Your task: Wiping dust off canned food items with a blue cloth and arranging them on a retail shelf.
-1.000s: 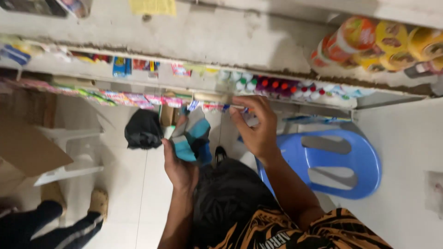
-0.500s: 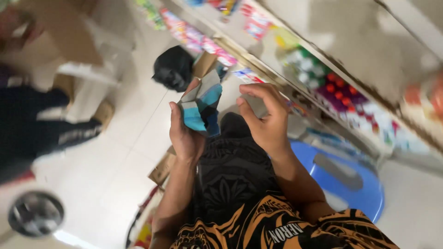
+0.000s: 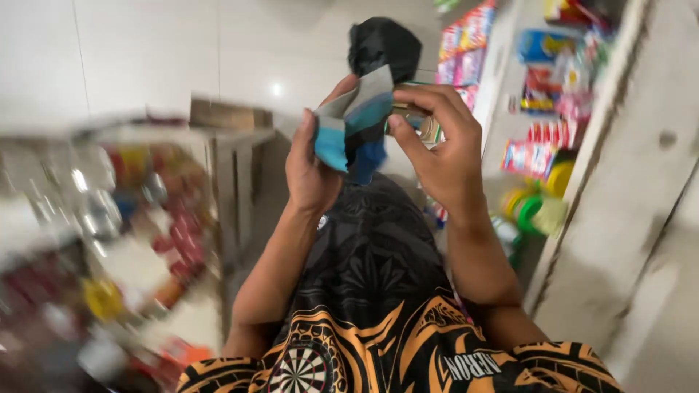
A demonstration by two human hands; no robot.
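1. Our left hand grips the folded blue-and-grey packets, fingers closed behind them.
2. Our right hand pinches their right edge.
3. Stocked shelves stand close on the right; white tiled floor lies open beyond.

Shirt: black, with orange curved tribal pattern
Sleeves: short, orange and black
Print: 1 dartboard picture and white lettering
Arms: 2, bare

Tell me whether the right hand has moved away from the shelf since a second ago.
Yes. The right hand reached up to the stocked shelf before; now it is pulled back from it, against the blue packets held in the left hand.
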